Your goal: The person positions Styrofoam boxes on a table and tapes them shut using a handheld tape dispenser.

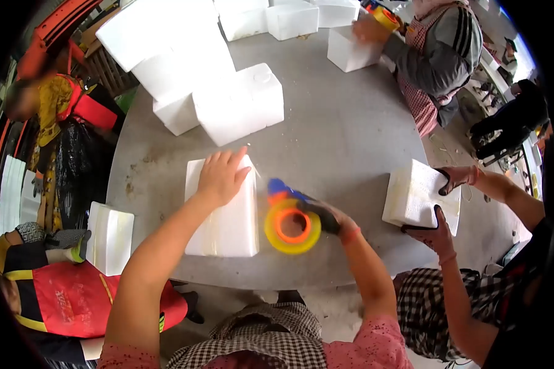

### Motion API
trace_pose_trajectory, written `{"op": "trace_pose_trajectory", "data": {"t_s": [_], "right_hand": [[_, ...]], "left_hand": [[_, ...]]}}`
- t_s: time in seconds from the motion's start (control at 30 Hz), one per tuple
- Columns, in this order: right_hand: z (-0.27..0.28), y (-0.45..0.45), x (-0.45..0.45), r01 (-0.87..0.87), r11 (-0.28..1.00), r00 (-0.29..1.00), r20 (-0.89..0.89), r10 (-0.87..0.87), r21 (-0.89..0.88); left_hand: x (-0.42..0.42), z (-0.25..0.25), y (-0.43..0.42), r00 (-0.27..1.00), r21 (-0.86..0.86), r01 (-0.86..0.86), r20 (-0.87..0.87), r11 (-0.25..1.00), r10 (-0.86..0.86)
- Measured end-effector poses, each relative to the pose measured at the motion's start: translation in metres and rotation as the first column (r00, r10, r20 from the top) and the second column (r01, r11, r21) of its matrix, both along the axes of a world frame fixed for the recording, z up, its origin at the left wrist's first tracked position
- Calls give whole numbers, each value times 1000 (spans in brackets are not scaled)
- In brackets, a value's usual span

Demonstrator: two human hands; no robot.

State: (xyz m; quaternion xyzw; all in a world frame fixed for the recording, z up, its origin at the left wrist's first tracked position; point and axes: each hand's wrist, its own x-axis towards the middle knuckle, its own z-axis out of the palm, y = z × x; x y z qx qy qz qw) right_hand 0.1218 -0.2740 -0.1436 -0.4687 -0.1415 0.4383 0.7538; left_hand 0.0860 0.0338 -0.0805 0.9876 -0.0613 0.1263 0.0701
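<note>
A white foam box lies on the grey table in front of me, with a strip of tape running along it. My left hand, bare, rests on the box's far end with its fingers apart. Just right of the box, my right hand, in a dark glove, is wrapped round a tape dispenser with a blue and orange head. A large yellow tape roll with an orange core sits on it. The dispenser is slightly blurred.
White foam boxes are piled at the table's back left. A co-worker handles a box at the back right. Gloved hands of another person hold a box at the right edge. People and a box are at left.
</note>
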Motion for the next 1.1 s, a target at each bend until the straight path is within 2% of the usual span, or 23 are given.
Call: {"op": "trace_pose_trajectory", "data": {"t_s": [0.13,0.17,0.2,0.23,0.27,0.3,0.33,0.37,0.4,0.43,0.47,0.53,0.57,0.6,0.63,0.7,0.73,0.8,0.87,0.93,1.03,1.1], "right_hand": [[-2,-40,-108,24,998,983,-180,-35,-65],[0,-39,-140,14,998,970,-240,-27,-57],[1,-31,-175,10,999,958,-286,-19,-34],[-2,-15,-204,1,1000,954,-301,2,8],[3,17,-228,133,991,949,-284,-135,-26],[8,49,-251,260,964,929,-255,-267,-61],[-6,75,-270,394,918,904,-165,-395,-39],[11,94,-277,438,897,863,-252,-437,-54],[-10,106,-285,497,867,864,-104,-493,22],[-10,110,-287,541,840,839,90,-536,-45],[-19,114,-289,557,830,826,-76,-558,-34],[-25,94,-276,505,863,857,-113,-502,-8],[-43,80,-256,473,880,881,48,-471,-49],[-41,64,-233,409,911,912,53,-406,-51],[-39,49,-209,342,938,939,60,-339,-53],[4,45,-156,162,987,987,3,-162,-9],[17,50,-139,84,996,994,72,-81,-37],[25,67,-115,-56,997,993,104,61,-52],[33,69,-119,-72,995,993,89,77,-63],[17,61,-142,-27,998,986,163,34,-50],[-7,39,-217,110,992,991,83,-105,-64],[-10,34,-270,136,986,991,26,-134,-98]], "left_hand": [[0,-1,-1,1000,22,-30,6,999,30],[-1,0,-2,988,31,-150,-42,988,151],[-4,-3,-2,988,18,-150,-39,988,151],[-7,-8,-1,966,33,-228,129,973,222],[-9,-14,0,911,38,-310,296,950,285],[-8,-26,7,911,41,-344,256,938,323],[-9,-14,5,905,35,-354,266,935,333],[-11,5,-1,930,81,-367,2,927,368],[-12,21,-4,884,130,-367,-262,921,389],[-13,30,0,863,142,-351,-334,926,379],[-19,40,8,865,144,-356,-322,923,384],[-37,56,36,836,36,-324,-458,945,304],[-56,65,49,767,133,-296,-557,946,318],[-81,64,63,763,135,-301,-560,944,323],[-109,60,76,706,158,-365,-596,918,383],[-146,54,82,652,183,-425,-618,887,440],[-161,49,82,808,244,-266,-472,932,354],[-173,38,82,921,324,-128,-313,937,233],[-176,17,79,908,140,-227,-328,964,262],[-176,4,84,925,119,-227,-283,967,252],[-184,-1,84,946,68,-229,-218,971,239],[-187,4,79,952,39,-233,-196,972,236]]}}
